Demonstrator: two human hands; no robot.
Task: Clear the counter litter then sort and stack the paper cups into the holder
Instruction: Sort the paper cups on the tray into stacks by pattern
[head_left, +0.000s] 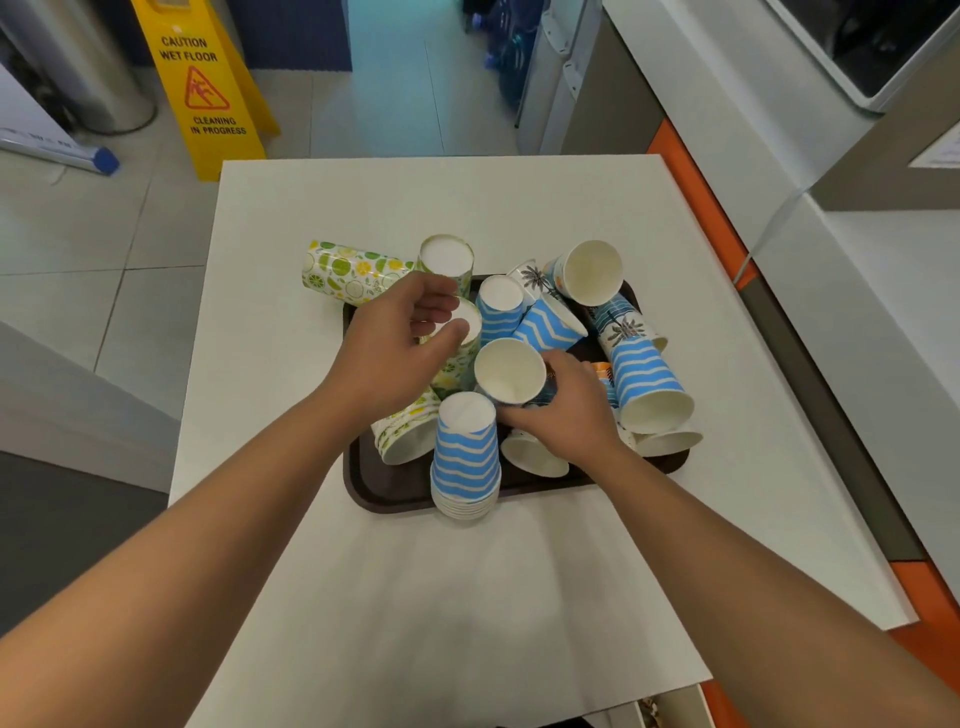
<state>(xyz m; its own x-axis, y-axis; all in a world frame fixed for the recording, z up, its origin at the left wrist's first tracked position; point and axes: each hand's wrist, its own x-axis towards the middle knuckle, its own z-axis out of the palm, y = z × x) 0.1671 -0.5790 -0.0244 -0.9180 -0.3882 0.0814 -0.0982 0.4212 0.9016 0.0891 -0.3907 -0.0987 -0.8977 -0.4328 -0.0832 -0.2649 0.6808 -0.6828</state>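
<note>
well, on the white table (519, 208) a dark brown tray (379, 493) holds a jumble of paper cups, and i go across it from the left. furthest left, a lemon-and-lime printed stack (348, 273) lies on its side, partly off the tray's far-left corner. just beside it a citrus cup (447, 257) stands upside down, its white base up. my left hand (395, 348) hovers over another inverted citrus cup (465, 322), fingers curled around its base, thumb touching the rim; i cannot tell if the grip is firm. below my wrist a citrus stack (405, 434) lies tipped with its mouth toward me. at the tray's near edge stands an upside-down stack of blue-and-white wavy cups (465, 457), rims bunched at the bottom. my right hand (563, 415) grips a cup (511, 371) whose white inside faces me, fingers wrapped round its wall. behind it more blue wavy cups (545, 325) lean together. further right, palm-tree printed cups (621, 325) lie tumbled, one open-mouthed cup (592, 273) tilted up, and a blue wavy stack (649, 384) lies with its mouth toward the near right.
</note>
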